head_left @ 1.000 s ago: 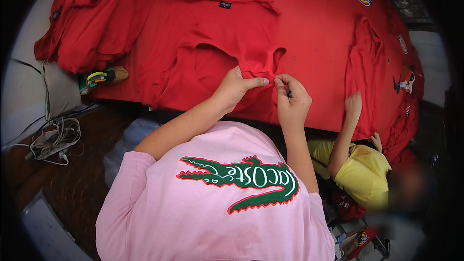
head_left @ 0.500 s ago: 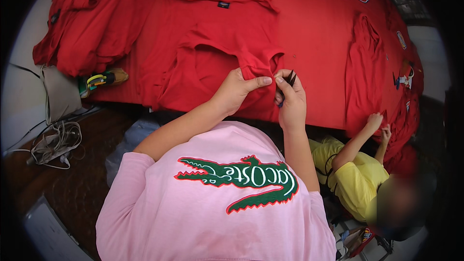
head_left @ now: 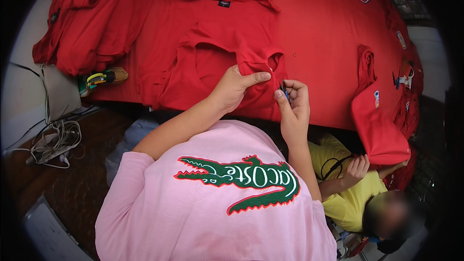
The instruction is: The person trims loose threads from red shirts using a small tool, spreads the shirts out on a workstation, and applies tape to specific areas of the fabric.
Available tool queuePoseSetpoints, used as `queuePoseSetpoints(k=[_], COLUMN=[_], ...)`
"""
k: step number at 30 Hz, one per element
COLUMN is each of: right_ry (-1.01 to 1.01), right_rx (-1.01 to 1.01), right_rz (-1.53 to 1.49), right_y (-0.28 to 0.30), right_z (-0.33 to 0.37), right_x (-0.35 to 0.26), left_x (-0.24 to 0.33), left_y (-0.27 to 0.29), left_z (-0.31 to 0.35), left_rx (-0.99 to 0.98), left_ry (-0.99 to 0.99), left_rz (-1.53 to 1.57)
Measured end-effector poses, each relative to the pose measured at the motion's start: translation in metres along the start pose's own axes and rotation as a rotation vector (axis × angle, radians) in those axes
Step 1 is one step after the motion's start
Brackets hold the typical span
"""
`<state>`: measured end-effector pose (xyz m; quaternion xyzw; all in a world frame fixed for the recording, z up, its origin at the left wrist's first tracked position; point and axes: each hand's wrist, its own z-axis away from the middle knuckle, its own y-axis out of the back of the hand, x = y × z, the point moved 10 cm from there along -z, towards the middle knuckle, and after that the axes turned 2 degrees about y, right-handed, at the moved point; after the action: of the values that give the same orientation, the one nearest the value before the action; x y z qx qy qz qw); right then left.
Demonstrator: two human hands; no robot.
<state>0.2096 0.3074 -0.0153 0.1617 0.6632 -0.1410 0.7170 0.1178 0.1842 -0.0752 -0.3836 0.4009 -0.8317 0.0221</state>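
Observation:
A red sleeveless-looking garment (head_left: 203,75) lies bunched at the table's near edge, its armholes or neck opening spread. My left hand (head_left: 237,87) pinches its edge between thumb and fingers near a small opening. Just right of that edge, my right hand (head_left: 294,100) is closed around small thread snips (head_left: 285,90) with dark blades and a blue part. The blade tips point up, close beside the cloth. Part of the snips is hidden inside my fingers.
Red cloth covers the table (head_left: 314,77). A red garment pile (head_left: 92,24) stands at the far left, by a yellow-and-green tool (head_left: 99,78). Tangled cables (head_left: 58,140) hang at left. At right, a co-worker in yellow (head_left: 355,188) holds a red garment (head_left: 382,130).
My right hand has drawn slightly down and right, off the cloth edge, and turned the snips' blades toward it. My left hand barely moved. The co-worker has pulled a red garment toward themselves.

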Motion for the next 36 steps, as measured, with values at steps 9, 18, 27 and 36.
queuePoseSetpoints(k=[9, 18, 27, 36], right_ry=[-0.061, -0.081, -0.110, -0.117], right_rx=[-0.002, 0.026, 0.014, 0.027], right_rz=[-0.116, -0.134, -0.150, -0.219], right_y=[-0.006, -0.006, -0.007, 0.000], right_z=[-0.001, 0.004, 0.004, 0.001], right_x=[-0.010, -0.007, -0.006, 0.004], left_x=[-0.001, -0.001, -0.002, -0.004], left_y=[-0.002, -0.002, -0.005, -0.003], left_z=[0.000, 0.003, 0.007, 0.007], left_rx=[-0.004, 0.002, 0.003, 0.015], left_ry=[-0.039, -0.061, -0.083, -0.063], left_rz=[-0.104, -0.138, -0.151, -0.151])
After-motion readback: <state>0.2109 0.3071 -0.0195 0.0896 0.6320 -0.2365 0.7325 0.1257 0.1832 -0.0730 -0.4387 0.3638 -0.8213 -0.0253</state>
